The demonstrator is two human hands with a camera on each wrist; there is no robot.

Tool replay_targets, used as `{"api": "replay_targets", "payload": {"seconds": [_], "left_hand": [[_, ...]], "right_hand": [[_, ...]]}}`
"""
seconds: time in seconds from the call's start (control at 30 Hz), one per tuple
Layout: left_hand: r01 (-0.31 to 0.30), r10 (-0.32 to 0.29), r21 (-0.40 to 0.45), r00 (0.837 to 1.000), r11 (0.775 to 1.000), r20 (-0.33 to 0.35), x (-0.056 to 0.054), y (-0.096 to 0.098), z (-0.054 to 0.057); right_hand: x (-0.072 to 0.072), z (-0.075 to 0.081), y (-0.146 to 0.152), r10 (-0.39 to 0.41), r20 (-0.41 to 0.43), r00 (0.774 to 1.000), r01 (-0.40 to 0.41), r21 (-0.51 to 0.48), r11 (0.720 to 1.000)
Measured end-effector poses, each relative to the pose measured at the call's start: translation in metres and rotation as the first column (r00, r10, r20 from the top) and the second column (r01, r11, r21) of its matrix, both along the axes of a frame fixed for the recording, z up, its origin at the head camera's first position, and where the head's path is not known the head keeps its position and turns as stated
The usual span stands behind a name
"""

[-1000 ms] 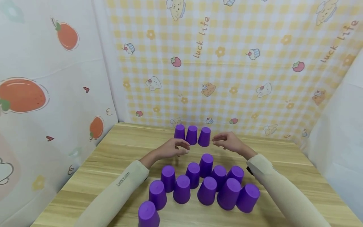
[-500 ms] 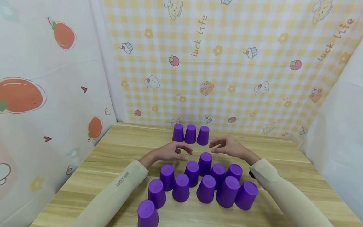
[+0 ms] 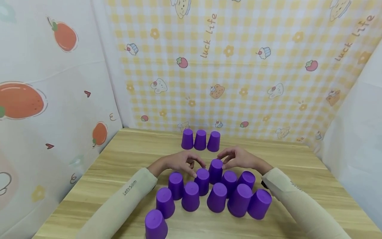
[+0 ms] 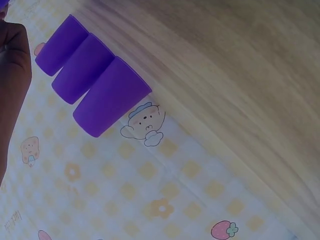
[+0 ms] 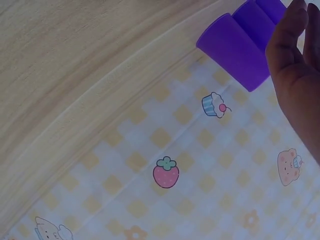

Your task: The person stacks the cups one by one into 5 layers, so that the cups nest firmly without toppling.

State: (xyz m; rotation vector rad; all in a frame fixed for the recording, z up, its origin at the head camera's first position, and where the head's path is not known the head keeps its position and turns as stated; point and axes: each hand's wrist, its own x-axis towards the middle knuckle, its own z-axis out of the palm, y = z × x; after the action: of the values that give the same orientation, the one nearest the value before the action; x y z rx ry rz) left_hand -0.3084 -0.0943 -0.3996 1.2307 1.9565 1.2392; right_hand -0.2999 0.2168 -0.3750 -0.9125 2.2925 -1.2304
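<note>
Purple cups stand upside down on the wooden table. My left hand (image 3: pixel 180 161) reaches over one purple cup (image 3: pixel 202 182), its thumb right at the cup's upper left side and its index finger behind the top. Just right of that, my right hand (image 3: pixel 241 157) is at the rearmost cup (image 3: pixel 215 172) of the near group; the fingers arch behind its top and the thumb is at its right side. Both hands have loosely bent fingers. The left wrist view shows part of the left hand (image 4: pixel 15 70); the right hand (image 5: pixel 295 80) edges into the right wrist view.
Behind the hands, a row of three cups (image 3: pixel 200 140) stands near the patterned backdrop (image 3: pixel 226 73). Several more cups (image 3: pixel 217 198) stand close together nearer me, some almost touching. One cup (image 3: pixel 156 224) is at the front left. The table (image 3: pixel 119 159) extends to both sides.
Both hands have come down and nearer from beside the back row to the two rear cups of the near group. The cups stand where they were.
</note>
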Motion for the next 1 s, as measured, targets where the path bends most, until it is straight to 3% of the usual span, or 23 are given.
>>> {"api": "replay_targets", "payload": {"seconds": [0.2,0.47,0.73,1.0], "left_hand": [[0.029,-0.03,-0.021,0.999,0.999,-0.036,0.002,0.002,-0.003],[0.049,-0.051,-0.038,0.997,0.998,-0.064,0.003,0.004,-0.004],[-0.006,0.002,-0.042,0.995,0.999,-0.1,0.001,0.002,-0.003],[-0.121,0.116,-0.03,0.985,0.992,-0.13,-0.004,-0.007,-0.002]], "right_hand": [[-0.001,-0.006,-0.002,0.011,0.026,1.0,-0.011,0.009,1.0],[-0.002,-0.008,-0.006,0.028,-0.003,1.0,-0.028,0.03,0.999],[-0.003,-0.007,-0.006,0.018,-0.027,0.999,-0.018,0.029,0.999],[-0.006,-0.005,-0.002,-0.006,-0.036,0.999,0.006,0.011,1.0]]}}
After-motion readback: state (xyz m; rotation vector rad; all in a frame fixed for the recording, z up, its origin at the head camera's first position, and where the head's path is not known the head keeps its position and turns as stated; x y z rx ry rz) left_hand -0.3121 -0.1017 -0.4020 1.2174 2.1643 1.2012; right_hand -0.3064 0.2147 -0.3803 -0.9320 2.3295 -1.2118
